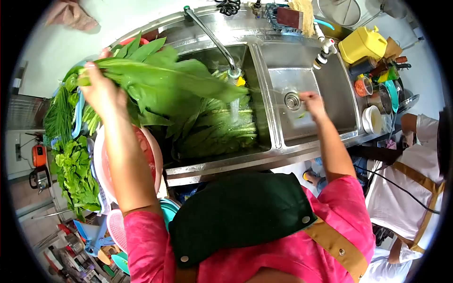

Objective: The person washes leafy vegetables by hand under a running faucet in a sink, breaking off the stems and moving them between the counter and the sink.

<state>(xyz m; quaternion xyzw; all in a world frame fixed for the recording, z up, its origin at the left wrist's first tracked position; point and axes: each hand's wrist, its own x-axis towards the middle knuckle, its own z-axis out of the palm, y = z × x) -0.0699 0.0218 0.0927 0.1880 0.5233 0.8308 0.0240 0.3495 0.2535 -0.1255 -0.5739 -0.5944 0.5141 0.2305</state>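
My left hand (104, 89) is wrapped round the stem end of a bunch of broad green leaves (160, 82). The leaf tips stretch right, over the left sink basin (263, 108) and towards the running tap (213, 35). In that basin, more long-stemmed leafy greens (222, 125) lie in water under the stream. Over the right basin (335, 106), my right hand (312, 104) has its fingers curled closed, beside the drain strainer (292, 100); I cannot tell what is in them. A small green leaf scrap (301, 114) shows just below those fingers.
At the left are a pink basin (158, 158) and piled leafy greens (78, 174) with long thin greens (59, 115). A yellow jug (363, 45), knives (398, 63) and a white tub (372, 119) line the right side. Another person (406, 179) stands at my right.
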